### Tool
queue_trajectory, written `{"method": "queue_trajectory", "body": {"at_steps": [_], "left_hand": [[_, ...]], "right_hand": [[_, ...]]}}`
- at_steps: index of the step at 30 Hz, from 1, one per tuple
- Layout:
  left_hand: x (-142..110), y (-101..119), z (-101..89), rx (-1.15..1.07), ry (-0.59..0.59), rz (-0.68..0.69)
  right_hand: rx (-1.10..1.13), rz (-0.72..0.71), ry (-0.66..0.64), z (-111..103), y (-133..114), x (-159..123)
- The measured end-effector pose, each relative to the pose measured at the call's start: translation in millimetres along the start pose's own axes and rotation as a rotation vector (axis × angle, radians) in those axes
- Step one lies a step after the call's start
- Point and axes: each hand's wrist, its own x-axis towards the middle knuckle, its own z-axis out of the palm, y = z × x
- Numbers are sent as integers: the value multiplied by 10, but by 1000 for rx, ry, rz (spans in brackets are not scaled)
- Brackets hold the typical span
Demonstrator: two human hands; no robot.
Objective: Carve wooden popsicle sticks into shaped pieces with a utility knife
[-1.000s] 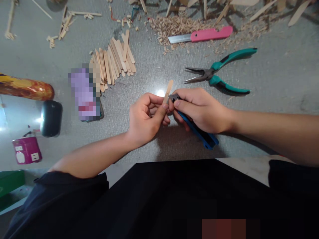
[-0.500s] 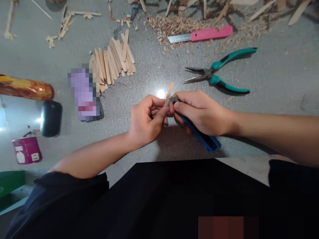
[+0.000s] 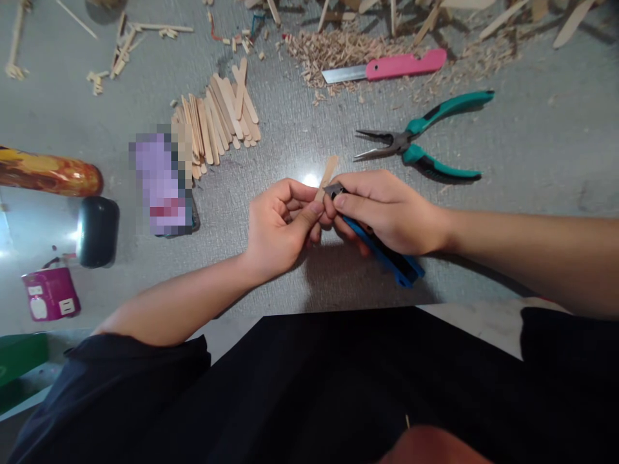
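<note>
Near the middle of the head view, my left hand (image 3: 283, 222) pinches a flat wooden craft stick (image 3: 329, 171) between thumb and fingers, its rounded end pointing up and away. My right hand (image 3: 391, 209) is closed round a blue-handled cutter (image 3: 382, 251). The cutter's small grey metal head lies against the stick's right side, just above my left thumb. My fingers hide part of the cutter and the stick's lower end. The two hands meet at the fingertips.
Green-handled needle-nose pliers (image 3: 406, 142) lie beyond my right hand. A pink knife (image 3: 406, 64) with its blade out rests by wood shavings (image 3: 348, 48). Leftward are a pile of craft sticks (image 3: 222, 116), a phone (image 3: 162, 183), a dark case (image 3: 98, 232) and a purple box (image 3: 51, 293).
Both hands, with stick and cutter, have shifted slightly up and left in view, partly with the whole scene. The stick has turned to show more of its flat face.
</note>
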Motion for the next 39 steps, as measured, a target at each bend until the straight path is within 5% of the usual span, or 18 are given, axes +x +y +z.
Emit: {"method": "queue_trajectory", "body": {"at_steps": [7,30,39], "left_hand": [[-10,21,22,5,69,-12],[-102,-99,-7,167,41,61],[-41,-56,19,5,8,20]], "right_hand": [[50,-31,21,-9,82,-9],[-48,49,114,82,-35,-32],[14,19,36,17,15,-24]]}}
